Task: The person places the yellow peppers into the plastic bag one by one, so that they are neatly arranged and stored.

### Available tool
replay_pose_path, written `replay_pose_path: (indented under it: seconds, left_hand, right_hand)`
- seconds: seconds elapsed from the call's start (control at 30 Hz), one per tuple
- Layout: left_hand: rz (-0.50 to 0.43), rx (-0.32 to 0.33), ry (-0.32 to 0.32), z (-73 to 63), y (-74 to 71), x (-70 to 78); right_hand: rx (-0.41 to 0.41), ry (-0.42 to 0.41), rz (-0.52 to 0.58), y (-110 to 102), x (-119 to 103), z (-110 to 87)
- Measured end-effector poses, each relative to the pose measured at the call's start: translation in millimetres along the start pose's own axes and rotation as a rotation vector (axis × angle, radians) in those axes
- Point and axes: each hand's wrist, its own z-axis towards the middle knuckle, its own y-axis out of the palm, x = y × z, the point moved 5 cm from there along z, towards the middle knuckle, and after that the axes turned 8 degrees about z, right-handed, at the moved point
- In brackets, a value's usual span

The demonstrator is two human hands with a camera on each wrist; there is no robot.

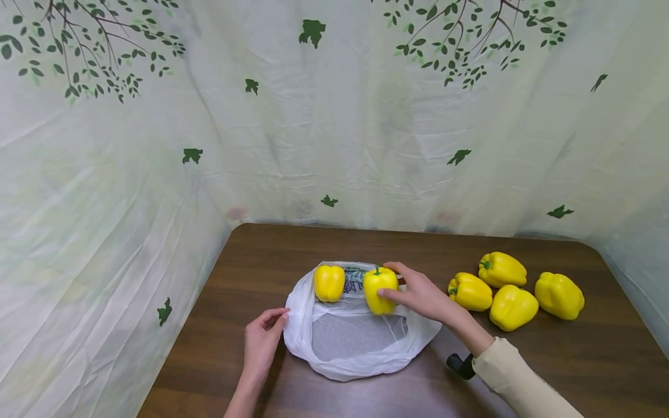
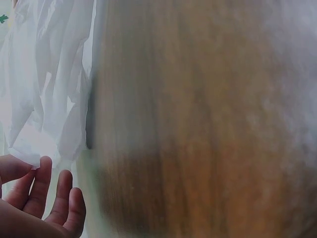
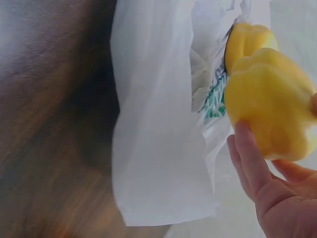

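Note:
A white plastic bag (image 1: 350, 370) lies on the table with its mouth spread wide. My left hand (image 1: 265, 338) pinches the left edge of its rim between thumb and index finger; the left wrist view shows the other fingers (image 2: 77, 208) loosely bent. Over the bag's right side, my right hand (image 1: 422, 293) grips a yellow bell pepper (image 1: 380, 290), stem upward, thumb on the near side and fingers behind. Another yellow bell pepper (image 1: 329, 283) sits at the back left of the bag's opening, beside printed lettering. In the right wrist view the held bell pepper (image 3: 267, 99) overlaps that one.
Several more yellow bell peppers (image 1: 514, 307) are grouped on the brown wooden table (image 1: 601, 360) to the right of the bag. Behind the table hangs a pale curtain (image 1: 366, 145) printed with leaves. A black strap piece (image 1: 460, 367) is at the right wrist.

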Motion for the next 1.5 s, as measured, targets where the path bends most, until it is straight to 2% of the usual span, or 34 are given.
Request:
replay_pose_path:
  seconds: [0.4,0.63,0.73,0.97,1.17,1.5]
  left_hand:
    - [-0.008,0.011,0.002,-1.5,-0.3,-2.5]
    - [-0.018,0.008,-0.010,-1.6,-0.1,-4.0]
    - [-0.030,0.000,-0.022,-4.2,-1.7,1.8]
    - [-0.019,-0.011,0.002,-18.2,-9.6,34.0]
    - [-0.023,-0.012,0.028,-19.9,-10.1,37.6]
    - [-0.026,-0.010,0.013,-18.6,-10.4,38.3]
  right_hand:
    - [0.004,0.038,0.082,7.2,-1.1,13.9]
    - [-0.016,0.043,0.084,12.8,-1.6,24.9]
    - [-0.020,0.044,0.057,14.0,-3.8,28.8]
    - [-0.032,0.036,-0.008,16.9,-8.1,37.2]
    - [-0.036,0.045,-0.019,20.3,-8.9,43.9]
    - [-0.037,0.070,-0.040,25.9,-10.5,50.0]
